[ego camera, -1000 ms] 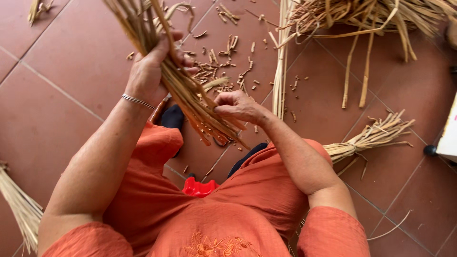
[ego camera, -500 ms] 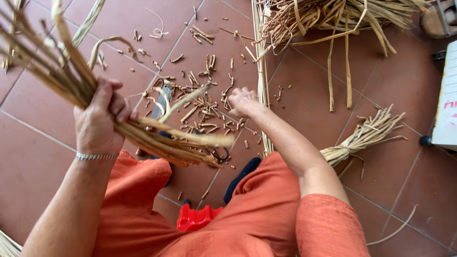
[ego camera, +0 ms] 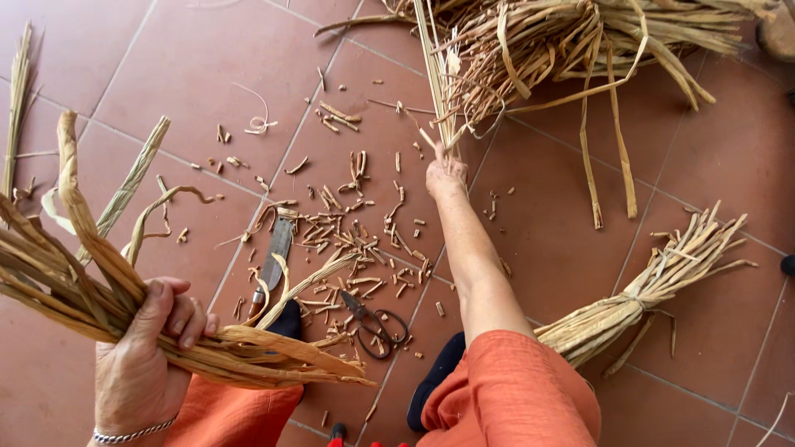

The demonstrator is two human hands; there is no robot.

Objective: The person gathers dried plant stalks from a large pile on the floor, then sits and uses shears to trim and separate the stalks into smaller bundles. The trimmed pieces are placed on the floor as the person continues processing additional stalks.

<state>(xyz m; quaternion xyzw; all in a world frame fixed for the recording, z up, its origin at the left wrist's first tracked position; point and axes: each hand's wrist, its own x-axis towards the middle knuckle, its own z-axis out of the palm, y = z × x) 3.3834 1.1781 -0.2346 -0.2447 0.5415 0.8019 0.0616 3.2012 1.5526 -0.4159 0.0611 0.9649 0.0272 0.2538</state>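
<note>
The left hand (ego camera: 145,348) grips a bundle of dried reeds (ego camera: 124,314); the right hand (ego camera: 445,174) closes on stalks (ego camera: 437,83) by the loose reed pile (ego camera: 580,41).

Terracotta tile floor (ego camera: 182,58), pale grout lines, even daylight

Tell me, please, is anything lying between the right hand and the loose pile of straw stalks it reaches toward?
Nothing visible does. The right hand is already at the near ends of the straw pile, its fingers at the pale stalks. Only small cut scraps lie on the tiled floor beside the arm, not in its path.
</note>
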